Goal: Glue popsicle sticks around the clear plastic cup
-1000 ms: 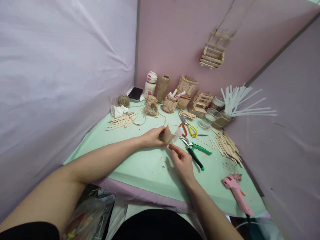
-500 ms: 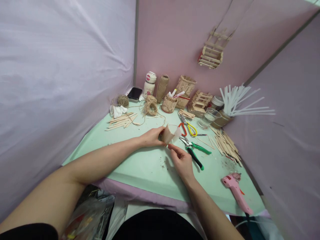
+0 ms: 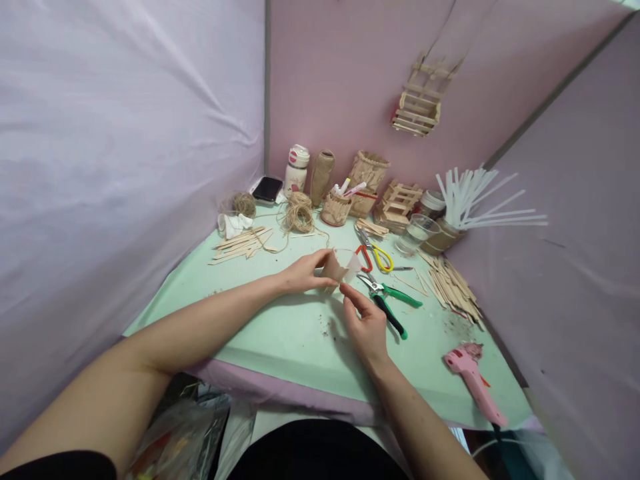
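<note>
My left hand (image 3: 306,272) is closed around a clear plastic cup (image 3: 351,261), which lies tilted with its mouth toward the upper right. Flat wooden craft sticks (image 3: 334,268) cover the cup's left side, while its right side is bare. My right hand (image 3: 367,325) is at the cup's lower edge, index finger stretched toward it and thumb a little apart. I see nothing held between those fingers. Green-handled pruning shears (image 3: 395,297) lie just right of the cup, with red-and-yellow-handled scissors (image 3: 374,251) behind them.
A pink glue gun (image 3: 475,383) lies at the right front. Wooden sticks (image 3: 453,287) are piled behind it, near glue sticks (image 3: 467,200) in a holder. Jute twine (image 3: 299,215), a white bottle (image 3: 297,170), a phone (image 3: 267,189) and a pen cup (image 3: 336,209) line the back.
My right fingertips have shifted slightly up and right along the cup's lower edge. My left thumb lies straighter along the cup. The view has turned a little.
</note>
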The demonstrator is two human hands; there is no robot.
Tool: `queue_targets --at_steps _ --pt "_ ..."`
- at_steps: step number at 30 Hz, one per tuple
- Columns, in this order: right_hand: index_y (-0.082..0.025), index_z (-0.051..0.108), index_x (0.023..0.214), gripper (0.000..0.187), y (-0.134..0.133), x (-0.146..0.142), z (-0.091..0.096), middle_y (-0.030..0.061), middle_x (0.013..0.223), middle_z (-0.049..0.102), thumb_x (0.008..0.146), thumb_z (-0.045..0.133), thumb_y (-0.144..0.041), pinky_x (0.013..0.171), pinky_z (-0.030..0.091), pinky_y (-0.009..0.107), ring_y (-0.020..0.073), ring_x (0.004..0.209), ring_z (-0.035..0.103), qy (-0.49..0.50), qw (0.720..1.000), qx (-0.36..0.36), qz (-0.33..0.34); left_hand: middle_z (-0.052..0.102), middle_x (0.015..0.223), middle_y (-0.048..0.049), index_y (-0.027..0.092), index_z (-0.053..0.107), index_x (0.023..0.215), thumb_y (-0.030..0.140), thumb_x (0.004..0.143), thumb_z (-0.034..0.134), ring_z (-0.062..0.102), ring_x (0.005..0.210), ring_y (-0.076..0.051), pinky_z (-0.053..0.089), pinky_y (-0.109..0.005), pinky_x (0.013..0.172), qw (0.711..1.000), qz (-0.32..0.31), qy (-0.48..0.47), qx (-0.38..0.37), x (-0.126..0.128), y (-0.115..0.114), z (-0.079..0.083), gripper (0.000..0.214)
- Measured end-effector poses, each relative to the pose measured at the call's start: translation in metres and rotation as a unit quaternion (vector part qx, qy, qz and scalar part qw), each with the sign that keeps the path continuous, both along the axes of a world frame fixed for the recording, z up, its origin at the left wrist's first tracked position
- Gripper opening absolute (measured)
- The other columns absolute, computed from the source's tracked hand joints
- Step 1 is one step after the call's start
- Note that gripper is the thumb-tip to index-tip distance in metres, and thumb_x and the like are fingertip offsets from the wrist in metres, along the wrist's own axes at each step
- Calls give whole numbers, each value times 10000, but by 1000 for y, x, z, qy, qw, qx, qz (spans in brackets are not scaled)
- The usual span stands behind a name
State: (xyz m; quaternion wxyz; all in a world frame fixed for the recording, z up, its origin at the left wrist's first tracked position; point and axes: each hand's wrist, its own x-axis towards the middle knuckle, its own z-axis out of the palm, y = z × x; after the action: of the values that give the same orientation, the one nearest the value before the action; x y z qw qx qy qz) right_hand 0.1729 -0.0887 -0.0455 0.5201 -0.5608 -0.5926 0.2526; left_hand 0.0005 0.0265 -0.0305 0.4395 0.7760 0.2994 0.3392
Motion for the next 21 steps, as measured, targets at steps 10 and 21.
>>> queue_targets --at_steps 10,21 --pt "-175 730 1116 334 1 2 -1 91 1099 744 866 565 -324 972 528 411 252 1020 701 -13 1000 -4 7 602 1308 -135 167 522 1284 315 724 765 599 1197 -251 449 -409 1060 999 -8 -27 -23 2 2 -5 628" --pt "-179 734 1093 323 2 2 0 96 1090 746 862 571 -335 955 524 401 250 1010 697 3 1000 -6 -8 549 1368 -176 164 438 1367 353 693 792 558 1254 -278 420 -437 1085 1000 -3 -14 -22 1 2 -6 785"
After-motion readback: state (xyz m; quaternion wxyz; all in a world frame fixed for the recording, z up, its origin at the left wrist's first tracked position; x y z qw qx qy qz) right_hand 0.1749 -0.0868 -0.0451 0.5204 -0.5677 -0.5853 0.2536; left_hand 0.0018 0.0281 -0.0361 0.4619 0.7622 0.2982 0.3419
